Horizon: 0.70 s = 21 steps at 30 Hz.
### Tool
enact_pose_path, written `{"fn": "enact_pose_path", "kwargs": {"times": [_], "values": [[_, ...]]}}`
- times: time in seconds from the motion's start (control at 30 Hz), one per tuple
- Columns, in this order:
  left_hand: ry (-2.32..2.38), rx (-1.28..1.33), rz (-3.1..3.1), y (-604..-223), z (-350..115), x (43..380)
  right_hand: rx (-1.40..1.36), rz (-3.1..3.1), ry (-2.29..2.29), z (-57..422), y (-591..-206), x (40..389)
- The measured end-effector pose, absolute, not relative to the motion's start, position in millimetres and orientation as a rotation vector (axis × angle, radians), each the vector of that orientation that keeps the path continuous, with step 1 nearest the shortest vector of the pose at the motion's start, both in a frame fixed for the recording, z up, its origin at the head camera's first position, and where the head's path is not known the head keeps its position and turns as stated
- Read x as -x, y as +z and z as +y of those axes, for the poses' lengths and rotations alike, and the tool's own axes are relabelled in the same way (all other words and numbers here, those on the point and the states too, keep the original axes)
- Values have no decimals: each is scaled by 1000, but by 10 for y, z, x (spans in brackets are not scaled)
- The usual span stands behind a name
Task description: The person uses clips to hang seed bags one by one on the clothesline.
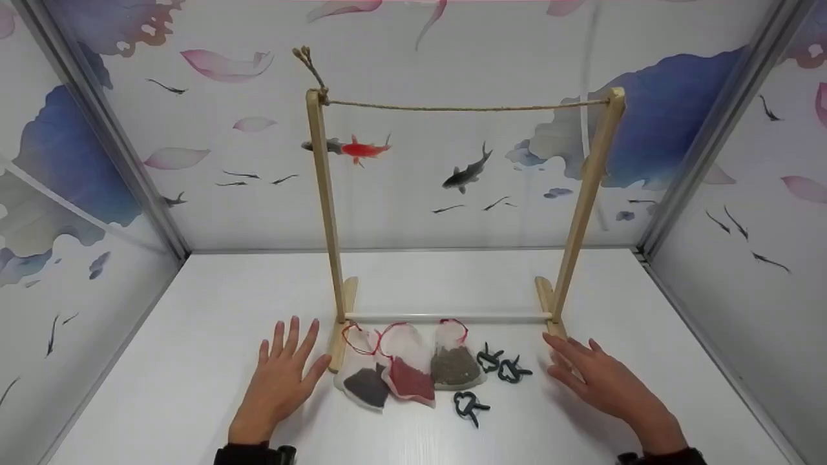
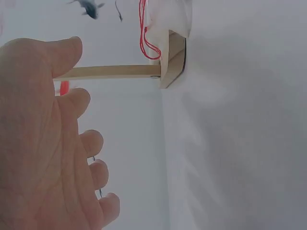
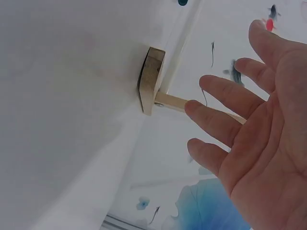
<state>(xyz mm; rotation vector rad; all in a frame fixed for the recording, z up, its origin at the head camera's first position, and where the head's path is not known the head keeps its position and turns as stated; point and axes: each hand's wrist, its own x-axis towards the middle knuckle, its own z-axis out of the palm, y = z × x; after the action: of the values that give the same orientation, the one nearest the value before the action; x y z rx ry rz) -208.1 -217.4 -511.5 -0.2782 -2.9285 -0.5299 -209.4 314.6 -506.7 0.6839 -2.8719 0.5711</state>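
My left hand [image 1: 279, 382], fingers spread and holding nothing, is beside the left foot of a wooden frame [image 1: 323, 194]. On the other side, my right hand [image 1: 604, 381] is near the frame's right foot, its fingers extended and nothing in its grasp. Between the hands lie three small mesh pouches with red drawstrings: one with dark grey contents [image 1: 367, 389], one with red contents [image 1: 411, 380] and one with brown contents [image 1: 456, 367]. Several dark clips lie to their right, among them a nearer clip [image 1: 470, 405] and a farther clip [image 1: 513, 370].
A twine line [image 1: 465, 108] stretches between the tops of the frame's posts. A white rod [image 1: 446, 317] joins them low down. The white table [image 1: 213, 290] is enclosed by walls printed with fish, petals and blue leaves.
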Motion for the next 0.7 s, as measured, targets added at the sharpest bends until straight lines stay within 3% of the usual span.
{"fn": "enact_pose_path", "kwargs": {"times": [0.3, 0.7], "values": [[-580, 424, -2878, -5047, -1879, 2085, -912, -2872, 505, 3003, -5066, 2139], [-692, 624, -2793, -4886, -1287, 2186, -985, -2994, 539, 2672, -5013, 2371]]}}
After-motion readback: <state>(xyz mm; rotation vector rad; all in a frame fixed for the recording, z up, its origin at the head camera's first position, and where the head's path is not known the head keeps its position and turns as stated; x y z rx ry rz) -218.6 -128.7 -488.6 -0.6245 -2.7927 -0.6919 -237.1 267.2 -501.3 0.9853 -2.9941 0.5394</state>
